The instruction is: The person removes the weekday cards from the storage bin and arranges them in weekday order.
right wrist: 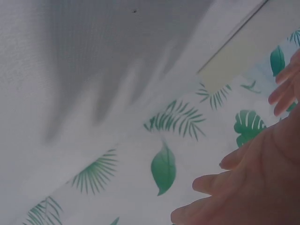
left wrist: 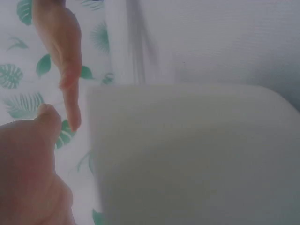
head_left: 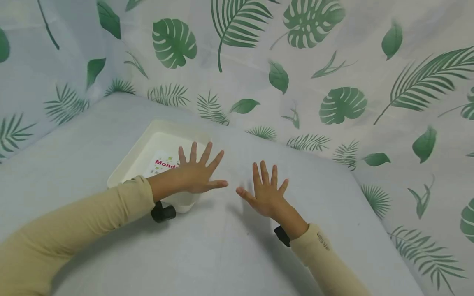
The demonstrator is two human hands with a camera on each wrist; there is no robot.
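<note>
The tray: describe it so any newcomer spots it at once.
Start at the leaf-patterned backdrop, then the pale tabletop below it. There, partly hidden by the left hand, sits a shallow white tray; red lettering inside sets it apart.

Light's dim-ish w/ soft shadows (right wrist: 112,47); wrist pics hazy, low-contrast.

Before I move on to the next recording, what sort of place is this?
Probably a makeshift recording corner: a leaf-printed backdrop rises behind and to the left of a plain pale surface, where a white tray sits. The wider room is out of view.
</note>
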